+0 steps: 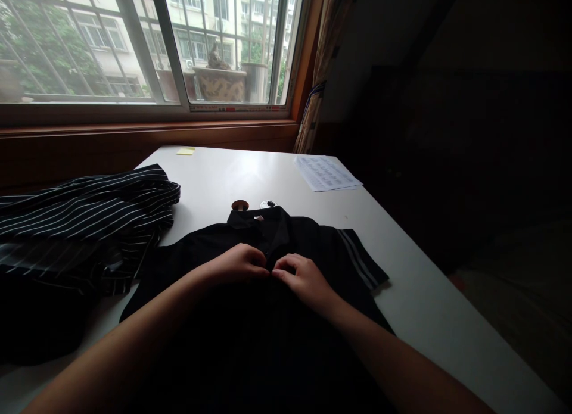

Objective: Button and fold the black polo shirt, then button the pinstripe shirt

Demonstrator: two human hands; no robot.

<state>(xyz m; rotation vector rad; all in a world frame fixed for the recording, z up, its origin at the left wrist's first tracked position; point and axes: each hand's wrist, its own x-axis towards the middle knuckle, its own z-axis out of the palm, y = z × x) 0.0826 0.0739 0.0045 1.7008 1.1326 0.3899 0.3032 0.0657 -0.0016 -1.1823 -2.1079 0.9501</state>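
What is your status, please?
Left grip, right grip: bare, close together at front of black collared fabric shirt. Shirt spread on white table. White-striped black fabric at left, clear of both grips.

The shirt (pixel 263 307) is black; one sleeve (pixel 364 256) carries two parallel grey bands near its hem. The neck label (pixel 258 218) is whitish. The striped garment (pixel 89 208) is black with thin white lines. The counter (pixel 214 179) is white. The small note (pixel 185 151) is yellow. The sheets (pixel 328 173) are white with dark print. The window ledge (pixel 179 134) is reddish brown. The planter (pixel 220 85) shows dark patterning on a brown ground.
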